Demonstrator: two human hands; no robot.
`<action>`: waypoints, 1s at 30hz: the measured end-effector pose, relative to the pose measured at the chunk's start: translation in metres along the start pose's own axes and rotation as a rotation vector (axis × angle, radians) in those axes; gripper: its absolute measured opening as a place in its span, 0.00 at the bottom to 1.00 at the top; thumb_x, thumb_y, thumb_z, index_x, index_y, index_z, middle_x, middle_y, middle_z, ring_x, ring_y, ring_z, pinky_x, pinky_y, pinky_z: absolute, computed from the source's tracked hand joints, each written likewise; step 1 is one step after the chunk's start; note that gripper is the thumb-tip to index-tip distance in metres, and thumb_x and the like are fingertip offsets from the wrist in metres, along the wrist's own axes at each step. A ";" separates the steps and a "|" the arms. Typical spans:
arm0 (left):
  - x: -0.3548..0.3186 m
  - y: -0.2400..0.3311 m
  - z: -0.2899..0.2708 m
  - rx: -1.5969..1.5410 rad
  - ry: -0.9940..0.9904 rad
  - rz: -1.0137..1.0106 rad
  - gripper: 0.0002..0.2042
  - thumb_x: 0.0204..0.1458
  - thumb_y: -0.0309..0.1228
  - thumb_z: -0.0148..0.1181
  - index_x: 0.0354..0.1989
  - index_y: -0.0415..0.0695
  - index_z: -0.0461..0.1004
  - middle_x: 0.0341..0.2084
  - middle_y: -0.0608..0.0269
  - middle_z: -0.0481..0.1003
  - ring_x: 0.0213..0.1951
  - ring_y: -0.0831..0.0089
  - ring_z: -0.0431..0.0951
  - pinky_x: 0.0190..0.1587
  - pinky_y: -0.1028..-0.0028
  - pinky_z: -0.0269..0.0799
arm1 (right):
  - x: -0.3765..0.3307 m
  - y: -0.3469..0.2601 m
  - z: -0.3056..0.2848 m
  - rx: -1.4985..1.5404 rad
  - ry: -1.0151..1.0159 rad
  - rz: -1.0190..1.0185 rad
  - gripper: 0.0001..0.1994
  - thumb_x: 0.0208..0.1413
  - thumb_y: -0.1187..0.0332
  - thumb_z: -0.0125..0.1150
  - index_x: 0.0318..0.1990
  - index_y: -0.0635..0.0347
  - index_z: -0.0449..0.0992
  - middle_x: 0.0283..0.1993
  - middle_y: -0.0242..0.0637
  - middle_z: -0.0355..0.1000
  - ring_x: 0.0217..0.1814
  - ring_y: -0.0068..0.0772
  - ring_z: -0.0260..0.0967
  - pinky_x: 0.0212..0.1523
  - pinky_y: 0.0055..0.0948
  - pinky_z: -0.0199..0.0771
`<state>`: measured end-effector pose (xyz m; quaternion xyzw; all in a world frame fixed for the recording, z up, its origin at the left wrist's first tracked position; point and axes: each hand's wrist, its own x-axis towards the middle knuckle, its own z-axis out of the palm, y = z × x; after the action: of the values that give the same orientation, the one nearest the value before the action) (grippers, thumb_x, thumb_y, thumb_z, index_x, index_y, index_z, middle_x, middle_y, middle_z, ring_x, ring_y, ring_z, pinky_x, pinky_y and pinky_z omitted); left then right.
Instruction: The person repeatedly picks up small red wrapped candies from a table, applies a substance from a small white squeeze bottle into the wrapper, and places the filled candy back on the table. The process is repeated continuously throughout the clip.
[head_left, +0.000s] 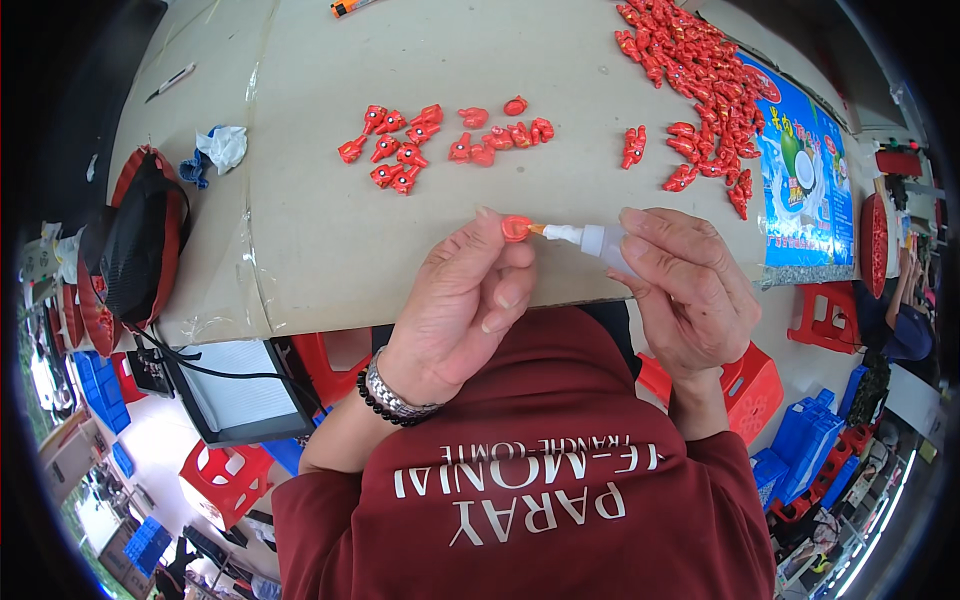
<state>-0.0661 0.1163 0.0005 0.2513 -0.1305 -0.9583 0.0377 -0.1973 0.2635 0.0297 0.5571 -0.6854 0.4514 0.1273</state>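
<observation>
Bare tabletop (400, 250) beyond both hands

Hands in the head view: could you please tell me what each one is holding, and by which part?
The left hand pinches a small red piece by its lower edge at the fingertips. The right hand holds a small glue bottle by its body, nozzle touching the piece.

Pale cardboard-covered table (400, 240): small red plastic toy pieces (400, 150) in clusters, larger red heap (700, 70), crumpled white-blue rag (218, 148), black-red bag (140, 235).
</observation>
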 end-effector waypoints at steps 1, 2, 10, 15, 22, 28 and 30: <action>0.000 0.000 0.000 0.001 -0.002 0.000 0.14 0.61 0.40 0.47 0.36 0.42 0.73 0.26 0.67 0.72 0.20 0.84 0.63 0.13 0.86 0.57 | 0.000 0.000 0.000 -0.001 -0.006 0.000 0.13 0.36 0.83 0.69 0.33 0.67 0.75 0.36 0.49 0.76 0.37 0.44 0.76 0.35 0.33 0.78; 0.000 0.000 0.000 0.001 -0.004 0.001 0.14 0.61 0.40 0.47 0.37 0.42 0.73 0.26 0.67 0.72 0.20 0.84 0.63 0.13 0.86 0.57 | 0.000 0.001 -0.001 -0.001 -0.012 -0.001 0.13 0.36 0.83 0.69 0.33 0.67 0.75 0.36 0.49 0.76 0.37 0.44 0.76 0.35 0.33 0.78; 0.000 0.000 0.001 0.006 0.010 0.003 0.14 0.61 0.39 0.47 0.36 0.41 0.72 0.26 0.67 0.72 0.20 0.84 0.63 0.13 0.86 0.57 | -0.001 0.002 -0.001 -0.011 -0.002 -0.007 0.13 0.36 0.82 0.70 0.32 0.67 0.75 0.36 0.49 0.76 0.36 0.43 0.76 0.35 0.33 0.78; 0.000 0.000 -0.001 0.005 -0.008 0.011 0.14 0.62 0.40 0.47 0.37 0.41 0.72 0.27 0.66 0.72 0.20 0.84 0.63 0.14 0.87 0.58 | -0.002 0.002 -0.001 -0.030 -0.005 0.008 0.13 0.35 0.82 0.70 0.32 0.67 0.75 0.36 0.48 0.76 0.37 0.42 0.76 0.35 0.33 0.78; 0.000 -0.001 -0.001 -0.014 -0.032 0.022 0.14 0.62 0.39 0.46 0.38 0.41 0.72 0.28 0.65 0.72 0.20 0.84 0.62 0.14 0.87 0.57 | -0.002 0.001 -0.002 -0.027 0.000 0.019 0.13 0.36 0.82 0.70 0.32 0.66 0.75 0.36 0.48 0.76 0.37 0.42 0.76 0.35 0.32 0.78; -0.001 0.000 0.000 -0.008 -0.027 0.027 0.13 0.62 0.38 0.46 0.39 0.41 0.72 0.29 0.65 0.73 0.20 0.83 0.62 0.14 0.87 0.57 | -0.001 0.001 -0.002 -0.034 0.004 0.023 0.13 0.35 0.82 0.70 0.32 0.66 0.75 0.35 0.49 0.76 0.37 0.42 0.76 0.35 0.32 0.79; -0.001 0.000 -0.001 -0.007 -0.031 0.031 0.12 0.62 0.37 0.46 0.39 0.41 0.72 0.29 0.65 0.73 0.20 0.84 0.62 0.14 0.87 0.57 | 0.000 0.000 -0.002 -0.026 0.014 0.019 0.13 0.36 0.81 0.70 0.32 0.66 0.75 0.35 0.49 0.76 0.37 0.42 0.76 0.35 0.32 0.79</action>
<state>-0.0644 0.1161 0.0005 0.2342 -0.1315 -0.9619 0.0516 -0.1980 0.2650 0.0300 0.5455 -0.6957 0.4475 0.1350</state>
